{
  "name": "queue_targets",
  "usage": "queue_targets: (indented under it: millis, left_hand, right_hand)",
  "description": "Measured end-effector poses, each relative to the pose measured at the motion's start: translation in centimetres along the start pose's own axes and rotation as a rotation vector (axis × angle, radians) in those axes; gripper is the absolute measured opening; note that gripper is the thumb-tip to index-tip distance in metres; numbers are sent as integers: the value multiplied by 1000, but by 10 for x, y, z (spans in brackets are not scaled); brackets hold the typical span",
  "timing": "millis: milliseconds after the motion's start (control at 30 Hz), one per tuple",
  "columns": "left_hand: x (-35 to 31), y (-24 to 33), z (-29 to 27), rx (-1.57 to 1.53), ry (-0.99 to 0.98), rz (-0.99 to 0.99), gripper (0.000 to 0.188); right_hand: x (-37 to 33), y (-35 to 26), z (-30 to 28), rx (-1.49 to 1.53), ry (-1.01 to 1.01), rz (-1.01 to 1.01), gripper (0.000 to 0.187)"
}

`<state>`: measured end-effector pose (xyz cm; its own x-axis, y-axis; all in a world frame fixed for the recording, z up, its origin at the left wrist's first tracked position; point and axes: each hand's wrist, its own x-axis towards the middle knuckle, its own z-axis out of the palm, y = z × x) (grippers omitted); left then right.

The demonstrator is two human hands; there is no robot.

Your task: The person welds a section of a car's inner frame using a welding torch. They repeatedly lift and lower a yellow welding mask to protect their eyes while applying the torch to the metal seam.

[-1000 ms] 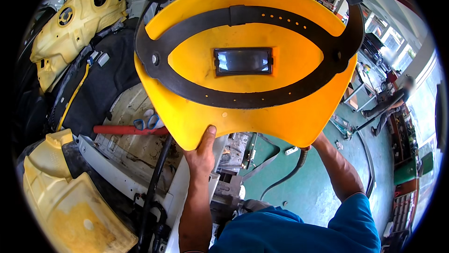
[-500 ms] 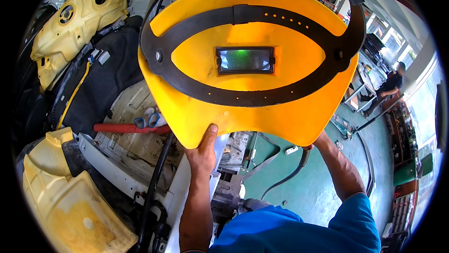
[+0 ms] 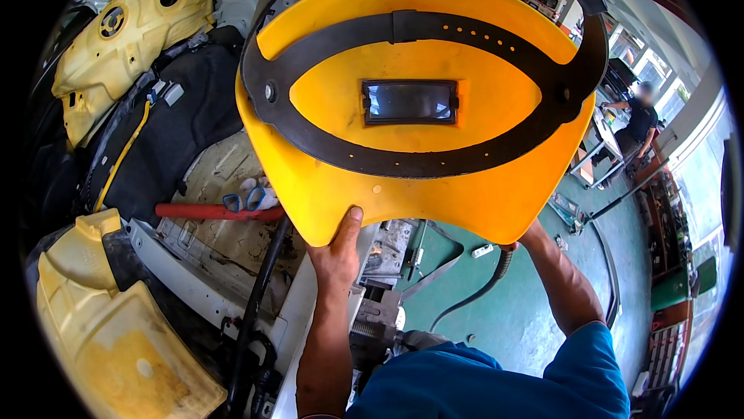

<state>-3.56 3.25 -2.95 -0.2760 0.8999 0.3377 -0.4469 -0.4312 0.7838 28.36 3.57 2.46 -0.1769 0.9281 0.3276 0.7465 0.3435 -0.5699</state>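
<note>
A yellow welding helmet [image 3: 422, 202] fills the middle of the view, its inside facing me. Inside it are a black headband [image 3: 411, 162] and a small dark viewing window [image 3: 411, 102]. My left hand [image 3: 339, 248] is closed on the helmet's lower left edge, thumb on the inner face, the other fingers hidden behind. My right hand [image 3: 527, 239] is mostly hidden behind the lower right corner. A cable with a ribbed sleeve [image 3: 503, 266] runs up to that hand, which looks closed on a welding torch; its front end is out of sight.
At left is a stripped car body with yellow foam panels [image 3: 128, 334], a red tube [image 3: 201, 211], a black bar [image 3: 260, 303] and white-blue gloves [image 3: 254, 196]. Tools and cables lie on the green floor [image 3: 527, 334]. A person [image 3: 640, 121] is beside a trolley [image 3: 607, 140] at far right.
The green glow in the helmet's window is gone, and it now looks dark. The helmet has shifted slightly right. The person in the background has changed posture, with an arm toward the trolley.
</note>
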Motion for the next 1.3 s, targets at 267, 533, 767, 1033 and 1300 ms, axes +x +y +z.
queue_targets:
  millis: [267, 533, 767, 1033, 1300]
  left_hand:
    - [-1, 3, 2, 17, -12, 18, 58]
    - [0, 3, 3, 21, -4, 13, 54]
    - [-1, 0, 0, 32, -7, -7, 52]
    - [2, 4, 3, 77, 9, 8, 51]
    - [3, 1, 1, 8, -23, -57, 52]
  right_hand:
    - [1, -17, -5, 135, -10, 87, 44]
    - [5, -21, -9, 102, -30, 154, 41]
    - [7, -26, -12, 134, -45, 169, 39]
    - [11, -26, -11, 173, -9, 174, 37]
    - [12, -36, -12, 141, -20, 138, 38]
